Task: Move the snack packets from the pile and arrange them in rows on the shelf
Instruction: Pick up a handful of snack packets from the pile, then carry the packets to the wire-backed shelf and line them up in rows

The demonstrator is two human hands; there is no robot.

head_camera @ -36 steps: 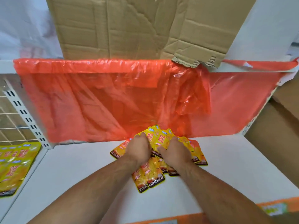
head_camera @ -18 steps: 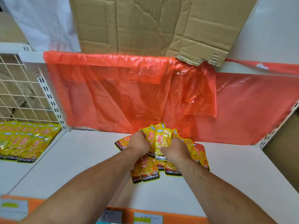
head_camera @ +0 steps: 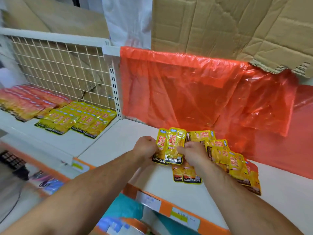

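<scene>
A loose pile of yellow KONCHEW snack packets [head_camera: 225, 155] lies on the white shelf [head_camera: 118, 143] in front of a red plastic sheet. My left hand [head_camera: 144, 148] and my right hand [head_camera: 191, 153] both grip a small upright bunch of yellow packets [head_camera: 171, 146] lifted from the pile's left end. Two more packets [head_camera: 188, 177] lie flat under my right wrist. On the neighbouring shelf to the left, yellow packets in rows [head_camera: 79, 117] sit next to rows of orange-red packets [head_camera: 28, 102].
A red plastic sheet [head_camera: 186, 92] hangs over the back of the right shelf bay, with cardboard [head_camera: 220, 26] above it. A wire mesh panel [head_camera: 62, 72] backs the left bay. Orange price strips [head_camera: 177, 212] line the shelf's front edge.
The view has swung left, bringing the arranged rows on the left shelf into sight. My hands have lifted a bunch of packets upright out of the pile.
</scene>
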